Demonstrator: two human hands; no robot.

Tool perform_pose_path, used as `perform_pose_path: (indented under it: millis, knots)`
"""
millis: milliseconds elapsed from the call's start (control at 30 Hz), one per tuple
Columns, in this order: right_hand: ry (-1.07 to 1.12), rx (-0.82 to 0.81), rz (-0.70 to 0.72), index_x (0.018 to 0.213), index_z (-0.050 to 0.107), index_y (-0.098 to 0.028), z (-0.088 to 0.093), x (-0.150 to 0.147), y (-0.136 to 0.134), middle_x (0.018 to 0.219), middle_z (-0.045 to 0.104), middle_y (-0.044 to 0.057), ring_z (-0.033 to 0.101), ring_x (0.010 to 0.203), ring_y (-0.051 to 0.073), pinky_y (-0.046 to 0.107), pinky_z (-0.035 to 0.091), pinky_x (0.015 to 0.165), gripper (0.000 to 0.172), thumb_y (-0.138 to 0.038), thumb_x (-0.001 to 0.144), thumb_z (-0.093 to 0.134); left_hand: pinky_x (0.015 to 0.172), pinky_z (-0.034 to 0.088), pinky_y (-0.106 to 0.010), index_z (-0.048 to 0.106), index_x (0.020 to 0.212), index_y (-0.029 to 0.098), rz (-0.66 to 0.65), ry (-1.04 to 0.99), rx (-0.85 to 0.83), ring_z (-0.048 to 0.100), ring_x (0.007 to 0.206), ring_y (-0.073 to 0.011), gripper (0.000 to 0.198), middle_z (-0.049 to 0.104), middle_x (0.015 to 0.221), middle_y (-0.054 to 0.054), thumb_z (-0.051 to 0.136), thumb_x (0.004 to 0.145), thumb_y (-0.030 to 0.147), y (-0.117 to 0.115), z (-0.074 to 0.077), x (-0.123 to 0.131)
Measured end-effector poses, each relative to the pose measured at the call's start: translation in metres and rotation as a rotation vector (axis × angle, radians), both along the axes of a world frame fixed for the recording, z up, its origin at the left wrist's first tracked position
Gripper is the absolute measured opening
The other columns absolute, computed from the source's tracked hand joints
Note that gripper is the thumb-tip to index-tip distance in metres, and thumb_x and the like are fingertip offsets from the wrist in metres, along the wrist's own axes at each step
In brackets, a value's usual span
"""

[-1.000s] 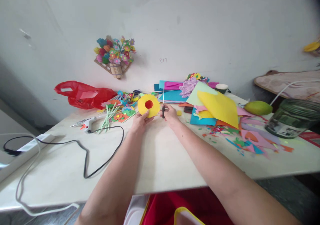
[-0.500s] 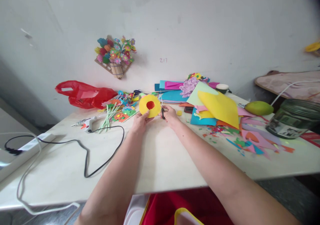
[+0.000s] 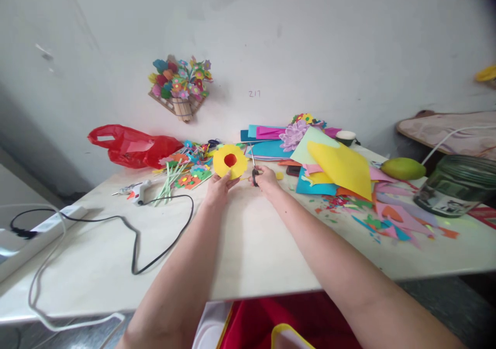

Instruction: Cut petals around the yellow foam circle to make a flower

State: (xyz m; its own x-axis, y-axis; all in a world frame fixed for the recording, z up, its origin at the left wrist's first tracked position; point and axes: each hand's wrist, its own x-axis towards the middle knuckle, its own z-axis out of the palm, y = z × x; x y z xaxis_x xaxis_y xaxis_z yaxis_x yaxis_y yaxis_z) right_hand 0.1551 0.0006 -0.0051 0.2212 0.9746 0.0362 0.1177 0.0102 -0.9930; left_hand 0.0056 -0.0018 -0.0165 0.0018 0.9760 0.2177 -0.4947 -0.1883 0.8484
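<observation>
A: Clock reference?
B: Hub is set on the yellow flower [image 3: 219, 162]; 12 is taken toward the wall [image 3: 310, 49].
A: Left hand [image 3: 221, 187]?
B: Closed. Flower is gripped at its 6 o'clock edge, thumb laid on the front face, other fingers partly hidden behind. Flower is held up over the table [image 3: 256, 256], red centre [image 3: 230, 160] turned to the camera.
A: Right hand [image 3: 266, 180]?
B: Closed on the scissors [image 3: 254, 176]. Dark handles are held in the fingers, blades pointed near 12. Scissors are placed at 3 o'clock, just beside the flower. Blade gap can't be told — too small.
A: Left half of the table?
B: Red bag [image 3: 143, 151] is seen at 9. Pale green sticks [image 3: 169, 183] are heaped between 8 and 9; glue gun [image 3: 138, 193] is laid just beyond them. Its black cord [image 3: 134, 245] is looped across the tabletop to the power strip [image 3: 58, 219] near 8.
A: Right half?
B: Yellow sheet [image 3: 343, 169] is stacked on other coloured sheets at 3, lilac flower [image 3: 295, 136] set near 2. Scraps [image 3: 405, 221] are strewn between 3 and 4. Green fruit [image 3: 403, 168] and glass jar [image 3: 453, 191] are placed side by side, farther out at 3.
A: On the wall?
B: Flower bouquet [image 3: 176, 86] is mounted at 11 — many colours, held in a stick-built holder [image 3: 183, 109].
</observation>
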Motion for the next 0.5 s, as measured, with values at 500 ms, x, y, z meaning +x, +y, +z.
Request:
perform_pose_path:
  millis: [500]
  knots:
    - [-0.044, 0.048, 0.137, 0.084, 0.059, -0.016, 0.005, 0.026, -0.008, 0.055, 0.057, -0.003, 0.050, 0.040, 0.008, 0.017, 0.033, 0.034, 0.020, -0.016, 0.066, 0.068, 0.084, 0.052, -0.040, 0.063, 0.095, 0.014, 0.072, 0.031, 0.052, 0.068, 0.083, -0.0215, 0.036, 0.070, 0.091, -0.008, 0.075, 0.064, 0.029, 0.000, 0.003, -0.019]
